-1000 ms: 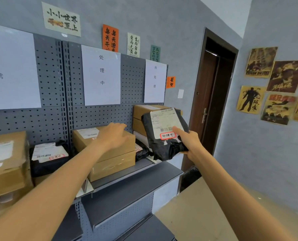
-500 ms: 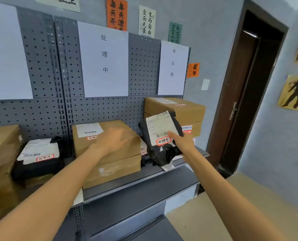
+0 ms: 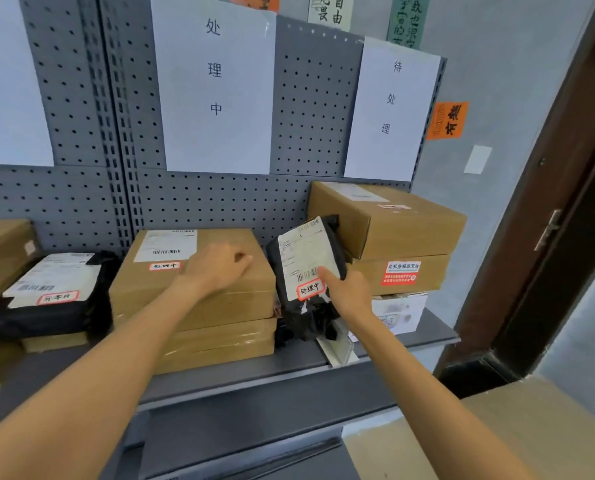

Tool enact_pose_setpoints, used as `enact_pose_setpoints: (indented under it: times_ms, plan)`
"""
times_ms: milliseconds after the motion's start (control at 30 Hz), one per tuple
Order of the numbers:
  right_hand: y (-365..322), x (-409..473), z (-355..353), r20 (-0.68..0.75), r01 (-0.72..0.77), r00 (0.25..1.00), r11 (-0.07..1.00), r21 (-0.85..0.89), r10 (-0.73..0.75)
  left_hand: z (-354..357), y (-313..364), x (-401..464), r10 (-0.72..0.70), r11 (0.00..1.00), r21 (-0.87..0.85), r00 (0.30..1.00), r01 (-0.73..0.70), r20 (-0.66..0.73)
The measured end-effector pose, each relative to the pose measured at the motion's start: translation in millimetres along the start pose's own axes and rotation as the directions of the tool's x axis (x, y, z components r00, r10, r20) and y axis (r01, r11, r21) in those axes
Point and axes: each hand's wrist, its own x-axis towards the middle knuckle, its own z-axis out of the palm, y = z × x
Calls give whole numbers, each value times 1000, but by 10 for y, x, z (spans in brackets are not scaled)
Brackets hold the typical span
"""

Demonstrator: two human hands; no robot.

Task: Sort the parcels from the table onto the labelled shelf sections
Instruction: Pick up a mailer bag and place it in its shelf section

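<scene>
A black plastic parcel [image 3: 304, 252] with a white label and a red-edged sticker stands upright in the gap between two stacks of cardboard boxes, over the grey shelf [image 3: 289, 372]. My right hand [image 3: 349, 294] grips it from the right, thumb on the label. On top of the upper cardboard box [image 3: 171, 289] of the middle stack, under the middle paper sign [image 3: 216, 84], my left hand [image 3: 220, 268] rests and holds nothing. Its fingers are loosely bent.
To the right stands a stack of cardboard boxes [image 3: 403, 223] beneath a second paper sign [image 3: 391, 109]. A white divider [image 3: 337, 348] sticks out at the shelf's front edge. Another black parcel [image 3: 46, 306] lies at the left, beside a brown box [image 3: 1, 251]. A dark door frame [image 3: 549, 237] stands at the right.
My right hand has carried the black parcel down and in toward the shelf, into the gap between the box stacks. My left hand stays on the middle box. The view has moved closer.
</scene>
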Motion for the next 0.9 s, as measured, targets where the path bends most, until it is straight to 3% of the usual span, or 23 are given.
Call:
enact_pose_setpoints:
  times_ms: [300, 467, 767, 900]
  plan:
    - [205, 254, 373, 40, -14, 999, 998, 69, 12, 58, 38, 117, -67, 992, 100, 994, 76, -87]
    - [276, 409, 491, 61, -63, 996, 994, 92, 58, 138, 39, 100, -18, 990, 133, 985, 41, -174]
    - [408, 652, 710, 107, -216, 974, 966, 140, 202, 127, 40, 82, 1, 990, 142, 984, 25, -181]
    - [452, 689, 745, 97, -200, 976, 978, 58, 193, 130, 43, 73, 2, 991, 134, 984, 22, -179]
